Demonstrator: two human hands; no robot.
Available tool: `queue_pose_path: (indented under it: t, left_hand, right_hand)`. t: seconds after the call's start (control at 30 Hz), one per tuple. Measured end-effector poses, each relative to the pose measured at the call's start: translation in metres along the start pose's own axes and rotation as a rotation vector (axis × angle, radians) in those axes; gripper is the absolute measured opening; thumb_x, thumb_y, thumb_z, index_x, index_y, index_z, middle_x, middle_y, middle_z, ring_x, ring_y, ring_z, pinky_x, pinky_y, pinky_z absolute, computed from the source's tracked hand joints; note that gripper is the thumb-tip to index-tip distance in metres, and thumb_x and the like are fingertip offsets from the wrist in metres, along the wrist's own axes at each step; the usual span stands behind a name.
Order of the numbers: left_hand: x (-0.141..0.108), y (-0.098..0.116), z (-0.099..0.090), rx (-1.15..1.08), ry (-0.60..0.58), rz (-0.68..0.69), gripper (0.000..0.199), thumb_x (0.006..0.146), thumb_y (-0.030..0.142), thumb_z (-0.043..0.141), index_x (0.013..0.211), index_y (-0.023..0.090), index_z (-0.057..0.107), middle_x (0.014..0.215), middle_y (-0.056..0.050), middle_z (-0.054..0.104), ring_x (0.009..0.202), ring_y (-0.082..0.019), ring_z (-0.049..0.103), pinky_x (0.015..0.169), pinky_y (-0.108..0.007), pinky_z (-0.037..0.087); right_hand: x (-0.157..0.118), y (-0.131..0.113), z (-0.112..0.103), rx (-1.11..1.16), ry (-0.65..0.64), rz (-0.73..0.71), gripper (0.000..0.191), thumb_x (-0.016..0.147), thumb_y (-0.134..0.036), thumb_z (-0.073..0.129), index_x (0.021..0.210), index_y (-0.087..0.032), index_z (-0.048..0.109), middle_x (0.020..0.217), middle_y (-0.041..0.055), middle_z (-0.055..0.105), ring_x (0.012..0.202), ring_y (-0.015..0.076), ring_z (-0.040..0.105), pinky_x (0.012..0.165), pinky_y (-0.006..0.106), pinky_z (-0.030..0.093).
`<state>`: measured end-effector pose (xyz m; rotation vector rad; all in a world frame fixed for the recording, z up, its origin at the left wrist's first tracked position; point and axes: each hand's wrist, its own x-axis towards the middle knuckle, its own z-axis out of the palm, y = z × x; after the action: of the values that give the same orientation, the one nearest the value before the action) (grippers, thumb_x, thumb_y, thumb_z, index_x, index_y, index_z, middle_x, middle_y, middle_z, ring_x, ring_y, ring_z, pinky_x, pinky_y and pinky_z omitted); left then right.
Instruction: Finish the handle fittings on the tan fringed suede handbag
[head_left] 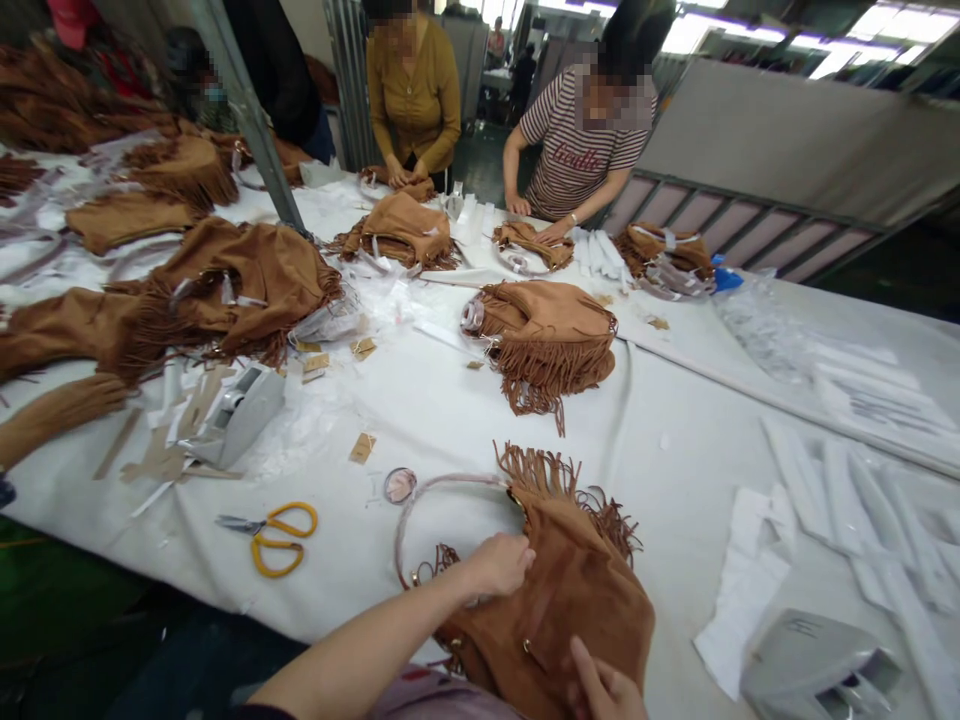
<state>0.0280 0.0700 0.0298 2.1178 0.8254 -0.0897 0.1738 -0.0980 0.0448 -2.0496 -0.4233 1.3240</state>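
Note:
A brown suede handbag [577,590] with fringe lies on the white table right in front of me. Its wrapped strap [420,490] arches out to the left. My left hand [506,565] has its fingers curled closed at the bag's opening edge, pinching the suede there. Low in the view, my right hand [607,690] rests over the bag's lower part, with one finger stretched out and the others partly bent. A small metal fitting [527,646] shows on the bag between the hands. Yellow-handled scissors [277,535] lie to the left, blades pointing left.
One grey tape dispenser [817,660] stands at the lower right beside white strips [750,580]; another tape dispenser [240,415] is at left. A fringed bag [555,325] lies ahead. Co-workers [412,90] handle bags across the table; another person's hand [82,400] reaches in at left.

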Motion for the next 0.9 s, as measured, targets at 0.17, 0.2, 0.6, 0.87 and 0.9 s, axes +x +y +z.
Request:
queue_pose_path:
  t: [0.17, 0.2, 0.6, 0.87, 0.9]
  left_hand:
    - [-0.021, 0.018, 0.015, -0.05, -0.009, 0.105, 0.03, 0.088, 0.033, 0.035, 0.094, 0.016, 0.059, 0.081, -0.013, 0.065, 0.066, -0.022, 0.06, 0.059, -0.032, 0.046]
    - [-0.025, 0.02, 0.018, -0.091, -0.017, 0.129, 0.03, 0.087, 0.035, 0.037, 0.095, 0.016, 0.059, 0.079, -0.012, 0.065, 0.063, -0.021, 0.059, 0.056, -0.031, 0.045]
    - [-0.153, -0.092, 0.038, -0.546, 0.104, -0.457, 0.034, 0.082, 0.041, 0.042, 0.066, 0.016, 0.061, 0.061, -0.001, 0.059, 0.061, -0.015, 0.056, 0.057, -0.024, 0.04]
    - [-0.15, -0.112, 0.076, -0.57, 0.491, -0.412, 0.06, 0.069, 0.035, 0.063, 0.124, 0.016, 0.049, 0.12, -0.011, 0.052, 0.106, -0.022, 0.05, 0.096, -0.034, 0.038]
    - [-0.14, -0.109, 0.073, -0.569, 0.518, -0.378, 0.058, 0.068, 0.036, 0.064, 0.121, 0.017, 0.051, 0.124, -0.012, 0.049, 0.113, -0.024, 0.045, 0.1, -0.035, 0.034]
  right_hand:
    - [0.019, -0.061, 0.046, 0.288, -0.189, 0.017, 0.045, 0.063, -0.059, 0.068, 0.071, -0.015, 0.065, 0.059, 0.0015, 0.061, 0.045, 0.0067, 0.045, 0.036, 0.016, 0.03]
    - [0.022, -0.069, 0.051, 0.313, -0.238, 0.013, 0.043, 0.061, -0.055, 0.072, 0.068, -0.014, 0.064, 0.056, -0.0001, 0.058, 0.044, 0.006, 0.044, 0.036, 0.015, 0.029]
    - [0.046, -0.084, 0.032, 0.361, -0.234, 0.044, 0.027, 0.06, -0.029, 0.08, 0.069, -0.012, 0.061, 0.058, -0.0008, 0.056, 0.041, 0.0025, 0.041, 0.031, 0.009, 0.03]
    - [0.056, -0.091, 0.017, 0.532, -0.207, 0.138, 0.007, 0.074, -0.015, 0.067, 0.079, -0.012, 0.062, 0.059, -0.0019, 0.054, 0.04, 0.0023, 0.045, 0.034, 0.008, 0.041]
    - [0.054, -0.091, 0.016, 0.531, -0.217, 0.146, 0.007, 0.075, -0.015, 0.066, 0.079, -0.012, 0.061, 0.059, -0.0022, 0.053, 0.039, 0.0019, 0.044, 0.033, 0.007, 0.039]
